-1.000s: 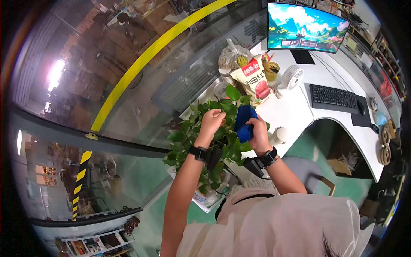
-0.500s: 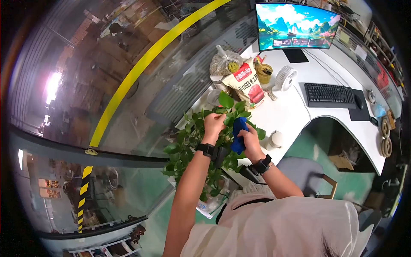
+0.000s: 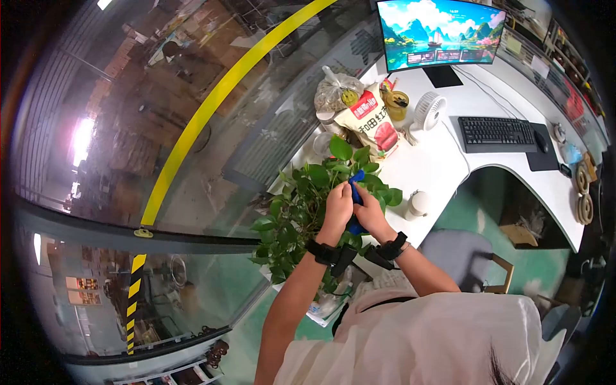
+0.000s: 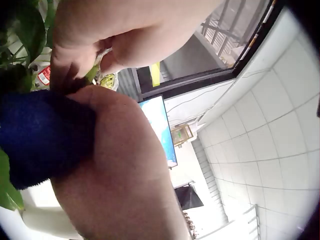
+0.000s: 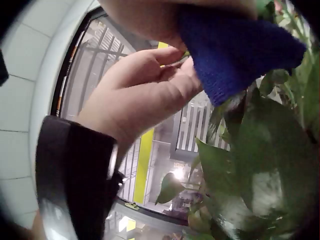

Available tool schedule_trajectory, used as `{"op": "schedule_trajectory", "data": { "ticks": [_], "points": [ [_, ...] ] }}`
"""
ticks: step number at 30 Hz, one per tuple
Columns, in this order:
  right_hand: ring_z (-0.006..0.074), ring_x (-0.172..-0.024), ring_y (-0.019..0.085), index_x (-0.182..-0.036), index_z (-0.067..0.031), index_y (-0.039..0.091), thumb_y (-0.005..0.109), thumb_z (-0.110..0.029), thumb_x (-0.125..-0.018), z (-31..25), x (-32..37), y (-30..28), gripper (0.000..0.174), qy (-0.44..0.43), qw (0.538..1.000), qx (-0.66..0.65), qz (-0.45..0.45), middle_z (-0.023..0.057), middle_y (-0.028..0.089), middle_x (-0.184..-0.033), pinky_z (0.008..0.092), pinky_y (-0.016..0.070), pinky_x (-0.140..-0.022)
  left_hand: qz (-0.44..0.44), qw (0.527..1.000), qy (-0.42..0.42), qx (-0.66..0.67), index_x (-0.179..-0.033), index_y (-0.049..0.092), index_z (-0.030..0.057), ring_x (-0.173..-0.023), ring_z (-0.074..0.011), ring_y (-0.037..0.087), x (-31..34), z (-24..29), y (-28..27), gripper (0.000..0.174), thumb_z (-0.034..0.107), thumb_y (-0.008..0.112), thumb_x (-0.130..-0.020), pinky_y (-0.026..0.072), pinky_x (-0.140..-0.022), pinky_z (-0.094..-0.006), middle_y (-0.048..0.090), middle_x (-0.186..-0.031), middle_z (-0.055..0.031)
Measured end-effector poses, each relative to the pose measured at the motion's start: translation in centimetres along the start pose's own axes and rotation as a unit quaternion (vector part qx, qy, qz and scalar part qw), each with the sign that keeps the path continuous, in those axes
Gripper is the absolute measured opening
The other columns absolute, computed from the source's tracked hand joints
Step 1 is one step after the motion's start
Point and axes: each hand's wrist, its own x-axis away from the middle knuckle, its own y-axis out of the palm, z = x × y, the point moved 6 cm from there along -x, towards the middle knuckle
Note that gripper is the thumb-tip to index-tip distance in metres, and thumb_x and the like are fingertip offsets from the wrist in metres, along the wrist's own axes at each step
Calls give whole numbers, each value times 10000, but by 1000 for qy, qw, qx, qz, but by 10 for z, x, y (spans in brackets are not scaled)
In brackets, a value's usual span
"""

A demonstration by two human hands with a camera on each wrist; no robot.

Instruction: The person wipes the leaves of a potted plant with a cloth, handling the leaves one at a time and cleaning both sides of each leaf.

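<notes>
A leafy green potted plant (image 3: 292, 212) stands at the near left end of the desk, its leaves spreading around both hands. My right hand (image 3: 372, 217) grips a dark blue cloth (image 3: 357, 226), which hangs below the fingers in the left wrist view. Right beside it, my left hand (image 3: 340, 206) has its fingers curled and thumb close to them. A small green piece of leaf (image 5: 186, 53) shows at the left fingertips, between the two hands. Most of that leaf is hidden by the fingers and the cloth. The hands meet over the plant's right side.
Behind the plant stand a red-and-cream snack bag (image 3: 374, 119), a clear plastic bag (image 3: 337, 93) and a yellowish jar (image 3: 396, 106). A white fan (image 3: 430, 110), a white cup (image 3: 418, 204), a keyboard (image 3: 494, 133) and a monitor (image 3: 443, 35) are on the desk. A glass partition (image 3: 192, 147) borders the left.
The hands have come together, the left moving right and slightly down. The blue cloth, spread open in the right hand earlier, is now bunched between them.
</notes>
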Motion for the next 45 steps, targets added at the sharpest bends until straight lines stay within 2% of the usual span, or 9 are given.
{"op": "schedule_trajectory", "data": {
  "ticks": [10, 16, 19, 22, 25, 29, 32, 38, 45],
  "points": [
    [330, -1278, 292, -1270, 60, 369, 450, 77, -664, -19, 30, -2, 612, -91, 995, 44, -14, 268, 344, -1326, 327, 234, -1059, -28, 982, -89, 167, -953, 578, -17, -726, -110, 526, -2, -19, 5, 287, 237, 450, -915, 414, -657, -259, 575, -817, -30],
    [318, -1256, 343, -1253, 53, 402, 446, 85, -666, -42, 47, 2, 589, -92, 993, 32, -67, 257, 396, -1297, 323, 251, -1050, -58, 972, -97, 206, -932, 591, -21, -669, -103, 529, -9, -20, -1, 247, 212, 539, -871, 415, -621, -258, 586, -792, -28],
    [191, -922, 562, -1283, -44, 429, 458, 58, -691, -30, 49, 0, 602, -49, 998, 25, -34, 162, 573, -1106, 259, 419, -816, -44, 987, -81, 133, -876, 613, -49, -629, -94, 516, -14, -21, 0, 274, 220, 561, -855, 408, -571, -248, 583, -731, -19],
    [120, -752, 505, -1269, -53, 454, 449, 56, -688, -28, 52, -5, 591, -14, 999, -15, -46, 83, 592, -958, 240, 421, -702, -21, 990, -45, 131, -890, 621, -61, -648, -96, 546, -21, -18, -6, 247, 178, 595, -829, 421, -572, -242, 616, -761, -47],
    [98, -743, 495, -1235, -39, 489, 435, 46, -676, -28, 52, -10, 569, -8, 997, -58, -50, 41, 575, -916, 219, 409, -679, -19, 988, -71, 133, -902, 620, -73, -692, -101, 573, -17, -8, -11, 230, 138, 614, -809, 440, -608, -242, 636, -802, -74],
    [86, -734, 481, -1187, 0, 519, 432, 37, -649, -19, 53, -14, 546, 75, 977, -176, -92, 29, 566, -882, 198, 391, -646, -29, 991, -11, 130, -948, 647, 35, -610, -51, 515, -32, -22, -11, 234, 211, 649, -794, 360, -469, -232, 607, -753, 8],
    [97, -731, 487, -1162, 26, 525, 434, 34, -635, -12, 57, -18, 535, 118, 956, -252, -97, 30, 562, -868, 195, 394, -641, -27, 994, -69, 76, -964, 641, 11, -641, -72, 538, -26, -17, -11, 246, 179, 651, -785, 395, -514, -233, 625, -795, -15],
    [110, -735, 510, -1163, 34, 514, 432, 39, -647, 6, 62, -21, 523, 169, 935, -299, -82, 41, 567, -874, 213, 428, -637, -63, 995, 18, 81, -894, 635, -63, -763, -175, 631, -41, -32, -3, 231, 40, 679, -692, 492, -685, -265, 657, -850, -128],
    [109, -641, 505, -1153, 16, 519, 449, 40, -672, 19, 59, -23, 486, 196, 925, -323, -45, 26, 547, -819, 227, 428, -545, -22, 998, 46, 39, -895, 639, -50, -771, -180, 631, -48, -26, -18, 202, 2, 658, -700, 495, -689, -272, 657, -854, -128]
  ]
}}
